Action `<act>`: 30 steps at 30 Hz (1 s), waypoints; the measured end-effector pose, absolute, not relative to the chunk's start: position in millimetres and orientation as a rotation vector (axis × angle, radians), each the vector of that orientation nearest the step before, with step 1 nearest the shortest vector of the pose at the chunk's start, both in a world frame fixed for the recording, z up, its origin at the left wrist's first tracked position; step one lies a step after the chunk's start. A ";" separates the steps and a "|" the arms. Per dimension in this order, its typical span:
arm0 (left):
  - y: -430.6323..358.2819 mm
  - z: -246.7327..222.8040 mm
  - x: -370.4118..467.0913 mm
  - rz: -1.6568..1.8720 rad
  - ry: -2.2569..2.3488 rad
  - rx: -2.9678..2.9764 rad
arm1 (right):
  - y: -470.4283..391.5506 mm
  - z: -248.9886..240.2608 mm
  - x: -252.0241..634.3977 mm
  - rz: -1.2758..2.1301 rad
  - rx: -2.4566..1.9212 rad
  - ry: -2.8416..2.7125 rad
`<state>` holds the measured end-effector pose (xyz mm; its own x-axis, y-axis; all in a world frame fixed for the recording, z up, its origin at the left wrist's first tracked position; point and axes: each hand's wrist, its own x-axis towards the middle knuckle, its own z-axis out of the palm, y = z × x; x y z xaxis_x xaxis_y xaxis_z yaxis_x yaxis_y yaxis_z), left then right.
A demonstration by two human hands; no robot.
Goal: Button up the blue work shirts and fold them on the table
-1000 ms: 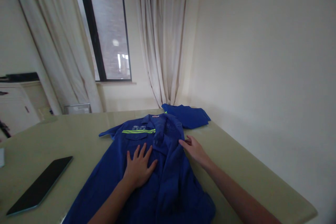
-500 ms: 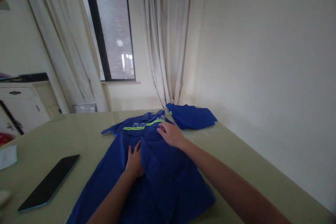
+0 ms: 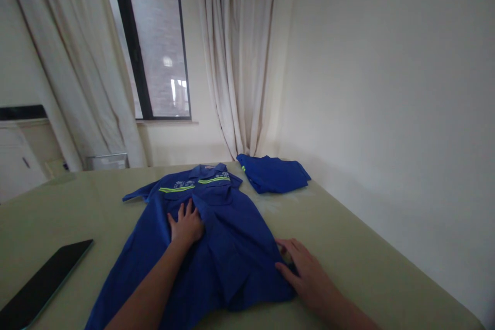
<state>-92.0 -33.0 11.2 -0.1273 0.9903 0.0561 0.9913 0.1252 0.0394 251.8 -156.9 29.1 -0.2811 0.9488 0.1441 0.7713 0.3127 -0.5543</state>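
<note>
A blue short-sleeved work shirt (image 3: 228, 232) lies front up, with yellow-green stripes across its chest and its collar at the far end. My left hand (image 3: 186, 224) rests on the shirt front with fingers spread, beside the raised edge of the front opening. At the right side edge of the shirt, near the hem, is my right hand (image 3: 307, 270). Its thumb and fingers are apart and curve toward the cloth, with no fabric visibly pinched between them.
A folded blue garment (image 3: 276, 174) lies at the far right of the green table (image 3: 348, 247). A dark flat tablet-like device (image 3: 46, 281) sits at the left. Beyond the table are curtains (image 3: 240, 62), a window (image 3: 157, 41) and a wall on the right.
My right hand has moved from the shirt's chest down to its lower right edge. My left hand stays on the front. The view has shifted slightly to the right.
</note>
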 end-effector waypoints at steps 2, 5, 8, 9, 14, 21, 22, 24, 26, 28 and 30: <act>-31.1 11.5 -93.1 -0.101 -2.345 -2.066 | -170.8 23.0 246.8 0.625 -1.487 -2.077; -34.3 12.9 -94.8 -0.075 -2.312 -2.094 | -185.5 19.7 233.9 0.913 -1.484 -1.947; -42.7 15.2 -95.1 -0.019 -2.249 -2.139 | -189.5 35.3 226.0 1.491 -1.367 -1.851; -46.0 15.7 -94.9 0.000 -2.230 -2.151 | -186.7 45.0 225.5 1.609 -1.296 -1.896; -64.0 14.5 -92.3 0.082 -2.141 -2.195 | -122.7 94.2 220.0 1.020 -1.325 -2.361; -94.0 11.2 -85.6 0.005 -2.091 -2.294 | 22.7 79.7 164.1 0.471 -1.866 -2.009; -96.7 11.2 -84.9 0.000 -2.094 -2.301 | 35.2 74.3 156.5 0.469 -1.920 -1.967; -99.7 11.2 -83.7 -0.005 -2.095 -2.306 | 53.1 65.1 143.4 0.472 -2.008 -1.875; -100.1 11.0 -83.1 -0.012 -2.095 -2.298 | 64.8 59.7 133.4 0.496 -2.057 -1.793; -99.1 10.5 -82.8 -0.027 -2.098 -2.292 | 74.5 59.7 128.3 0.513 -2.071 -1.712; -97.6 9.9 -82.4 -0.054 -2.106 -2.293 | 84.8 65.9 130.6 0.489 -2.069 -1.608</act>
<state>-82.4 -97.6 9.9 0.0849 0.9954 0.0447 0.9964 -0.0851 0.0030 130.6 84.8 65.9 0.2494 0.9684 0.0075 0.8003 -0.2018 -0.5646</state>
